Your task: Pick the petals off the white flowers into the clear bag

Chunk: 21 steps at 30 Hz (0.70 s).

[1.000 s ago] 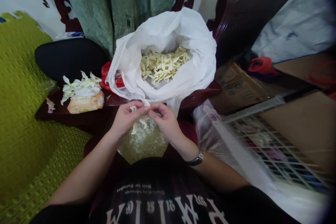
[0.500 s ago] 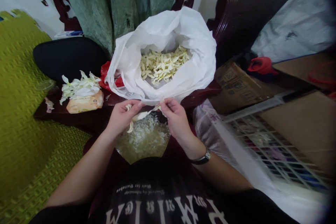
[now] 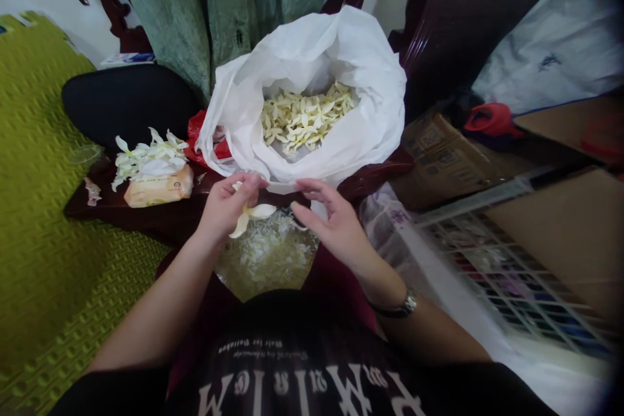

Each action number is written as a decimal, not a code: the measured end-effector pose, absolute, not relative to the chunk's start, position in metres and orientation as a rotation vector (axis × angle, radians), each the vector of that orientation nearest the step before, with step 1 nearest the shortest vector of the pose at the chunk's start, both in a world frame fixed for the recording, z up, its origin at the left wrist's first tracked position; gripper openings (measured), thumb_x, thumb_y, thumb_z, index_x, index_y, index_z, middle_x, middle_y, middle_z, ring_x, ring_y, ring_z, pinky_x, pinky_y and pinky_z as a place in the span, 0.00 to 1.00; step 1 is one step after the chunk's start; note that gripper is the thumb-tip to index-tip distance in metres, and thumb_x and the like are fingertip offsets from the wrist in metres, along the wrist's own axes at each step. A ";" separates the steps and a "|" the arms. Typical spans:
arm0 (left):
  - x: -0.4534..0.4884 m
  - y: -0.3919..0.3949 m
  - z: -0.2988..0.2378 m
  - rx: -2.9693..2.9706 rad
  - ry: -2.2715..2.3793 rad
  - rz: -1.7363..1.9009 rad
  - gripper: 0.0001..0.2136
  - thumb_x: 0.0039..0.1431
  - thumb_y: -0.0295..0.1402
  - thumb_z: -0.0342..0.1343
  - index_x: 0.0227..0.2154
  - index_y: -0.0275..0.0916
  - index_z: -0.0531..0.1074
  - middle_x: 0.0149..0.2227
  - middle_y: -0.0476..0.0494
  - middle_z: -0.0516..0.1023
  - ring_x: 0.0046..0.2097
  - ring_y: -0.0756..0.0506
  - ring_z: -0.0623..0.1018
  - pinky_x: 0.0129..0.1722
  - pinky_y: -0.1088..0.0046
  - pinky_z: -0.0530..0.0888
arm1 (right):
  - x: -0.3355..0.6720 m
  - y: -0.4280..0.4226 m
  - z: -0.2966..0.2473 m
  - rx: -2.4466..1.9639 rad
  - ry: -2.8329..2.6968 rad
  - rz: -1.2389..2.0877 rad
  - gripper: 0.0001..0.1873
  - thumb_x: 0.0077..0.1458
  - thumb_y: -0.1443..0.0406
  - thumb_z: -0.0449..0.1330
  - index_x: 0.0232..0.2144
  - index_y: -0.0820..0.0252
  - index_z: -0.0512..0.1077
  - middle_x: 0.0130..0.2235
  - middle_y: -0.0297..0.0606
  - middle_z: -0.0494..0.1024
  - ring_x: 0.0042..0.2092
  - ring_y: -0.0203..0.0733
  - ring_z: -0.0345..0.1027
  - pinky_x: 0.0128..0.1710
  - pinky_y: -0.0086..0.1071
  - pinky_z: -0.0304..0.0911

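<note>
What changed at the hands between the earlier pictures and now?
The right hand has let go of the pale flower, opened, and moved right, away from the left hand, which alone holds the flower now. The white plastic bag of pale petals and the petal heap stayed as they were.

Creamy white flower (image 3: 251,216), long petals splayed, pinched in left hand (image 3: 227,208) above pale shredded bits (image 3: 266,250), loose petals (image 3: 305,120) heaped inside white plastic bag (image 3: 370,91).
</note>
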State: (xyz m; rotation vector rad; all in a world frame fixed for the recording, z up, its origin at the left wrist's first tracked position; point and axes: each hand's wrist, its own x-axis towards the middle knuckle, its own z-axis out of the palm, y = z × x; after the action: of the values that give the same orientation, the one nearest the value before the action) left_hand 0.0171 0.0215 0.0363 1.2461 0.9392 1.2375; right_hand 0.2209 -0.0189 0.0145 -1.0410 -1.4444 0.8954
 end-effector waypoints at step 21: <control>0.016 0.020 0.036 1.662 1.035 1.123 0.12 0.49 0.43 0.72 0.30 0.38 0.85 0.30 0.43 0.82 0.33 0.46 0.76 0.38 0.70 0.73 | 0.199 -0.012 0.002 -0.963 -1.206 1.140 0.09 0.52 0.56 0.71 0.33 0.53 0.84 0.28 0.33 0.83 0.28 0.39 0.75 0.32 0.35 0.73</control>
State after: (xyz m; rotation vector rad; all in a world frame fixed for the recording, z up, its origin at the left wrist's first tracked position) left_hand 0.0164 0.0197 0.0357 1.6621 1.0353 1.1228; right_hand 0.1991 -0.0119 0.0018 -0.9634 -1.2056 1.1402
